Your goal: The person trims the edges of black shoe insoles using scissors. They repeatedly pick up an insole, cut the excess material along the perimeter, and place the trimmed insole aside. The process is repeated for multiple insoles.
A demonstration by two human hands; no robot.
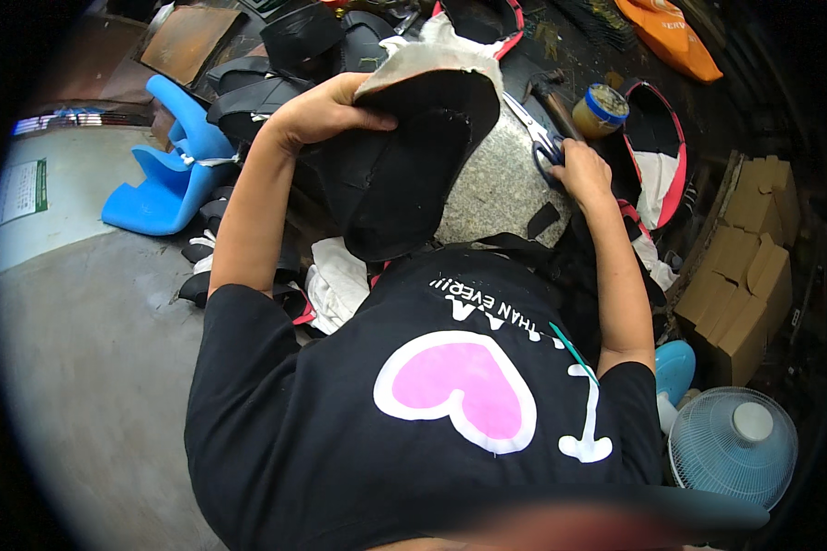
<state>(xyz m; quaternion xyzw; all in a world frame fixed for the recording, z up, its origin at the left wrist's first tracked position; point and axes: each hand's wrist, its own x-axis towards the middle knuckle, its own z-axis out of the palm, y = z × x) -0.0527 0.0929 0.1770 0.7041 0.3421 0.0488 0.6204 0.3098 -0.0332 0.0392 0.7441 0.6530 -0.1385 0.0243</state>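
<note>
My left hand (326,110) grips the upper edge of a large black curved piece (404,170) that looks like stiff fabric, its thumb lying on the dark face. A pale, ragged-edged lining (432,57) shows along the piece's far side. My right hand (581,172) is closed at the dark blue handles of a pair of scissors (535,133), whose blades point away to the far left. Beneath them lies a speckled grey stone slab (496,188), partly covered by the black piece. A small black scrap (543,219) rests on the slab near my body.
A hammer (553,103) and a jar with a blue rim (601,110) stand beyond my right hand. Black pieces with red edging (678,147) lie around. Cardboard boxes (740,285) and a fan (735,445) are at right, a blue plastic object (179,184) at left.
</note>
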